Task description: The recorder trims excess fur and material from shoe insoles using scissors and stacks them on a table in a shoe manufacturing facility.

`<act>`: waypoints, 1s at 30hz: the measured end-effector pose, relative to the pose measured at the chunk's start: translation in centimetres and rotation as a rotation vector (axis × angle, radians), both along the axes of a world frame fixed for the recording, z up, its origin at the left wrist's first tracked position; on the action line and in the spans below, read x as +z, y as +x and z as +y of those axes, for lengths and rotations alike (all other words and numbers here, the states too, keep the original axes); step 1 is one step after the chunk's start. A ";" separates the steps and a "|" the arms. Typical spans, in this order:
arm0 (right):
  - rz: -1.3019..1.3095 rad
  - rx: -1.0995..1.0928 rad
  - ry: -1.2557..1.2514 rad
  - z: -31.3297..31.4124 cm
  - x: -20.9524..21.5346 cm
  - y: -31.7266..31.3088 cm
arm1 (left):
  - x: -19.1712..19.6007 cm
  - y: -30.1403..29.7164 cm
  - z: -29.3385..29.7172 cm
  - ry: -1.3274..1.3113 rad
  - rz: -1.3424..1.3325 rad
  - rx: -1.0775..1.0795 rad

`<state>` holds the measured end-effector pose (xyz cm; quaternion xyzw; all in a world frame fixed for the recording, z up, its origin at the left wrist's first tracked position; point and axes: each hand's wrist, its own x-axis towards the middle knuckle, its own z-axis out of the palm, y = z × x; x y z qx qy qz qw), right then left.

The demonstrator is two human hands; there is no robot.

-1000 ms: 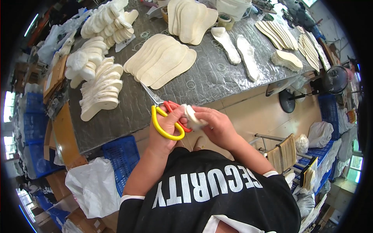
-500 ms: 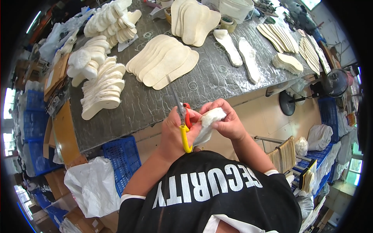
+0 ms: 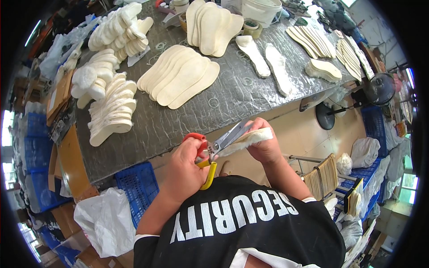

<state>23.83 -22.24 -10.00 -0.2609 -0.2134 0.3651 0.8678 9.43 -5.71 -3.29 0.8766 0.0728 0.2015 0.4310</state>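
My left hand (image 3: 182, 165) grips a pair of scissors (image 3: 229, 136) by its red and yellow handles. The blades point up to the right, alongside a fluffy cream insole (image 3: 243, 144). Pinched in my right hand (image 3: 267, 149), that insole is held edge-on in front of my chest, just off the table's near edge. Whether the blades touch its fleece I cannot tell. On the table, the nearest things are a fanned stack of flat cream insoles (image 3: 178, 78) and two single fleecy insoles (image 3: 278, 69) lying to its right.
Piles of fleecy insoles (image 3: 114, 107) line the left of the dark table (image 3: 156, 134). Further back stand a white bucket (image 3: 261, 12) and tape rolls (image 3: 252, 30). A black fan (image 3: 328, 116) stands right, a blue crate (image 3: 137, 187) and white bag (image 3: 107, 219) lower left.
The scissors have swung from pointing up beside my left hand to pointing right, along the insole. The insole has turned edge-on, and my left hand has moved left, off the insole.
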 end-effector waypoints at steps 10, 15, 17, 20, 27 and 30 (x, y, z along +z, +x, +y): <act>-1.445 -0.862 -0.536 1.2 1.3 -2.7 | 0.5 1.8 -0.4 -1.016 0.275 0.035; -1.565 -0.444 -0.651 0.6 4.9 -1.5 | 0.9 1.5 1.9 -0.547 0.327 -0.038; -1.269 -0.172 -0.509 0.4 6.0 0.3 | 1.0 1.9 2.2 -0.569 0.344 -0.045; -1.185 0.024 -0.432 2.4 5.6 2.4 | 2.4 2.5 2.2 -0.646 0.521 -0.170; -0.426 0.519 -0.612 2.3 4.0 1.8 | 2.1 2.0 2.8 -0.759 0.299 0.051; -0.254 0.395 -0.556 0.6 3.6 1.4 | 1.5 -0.7 3.9 -0.463 0.361 0.077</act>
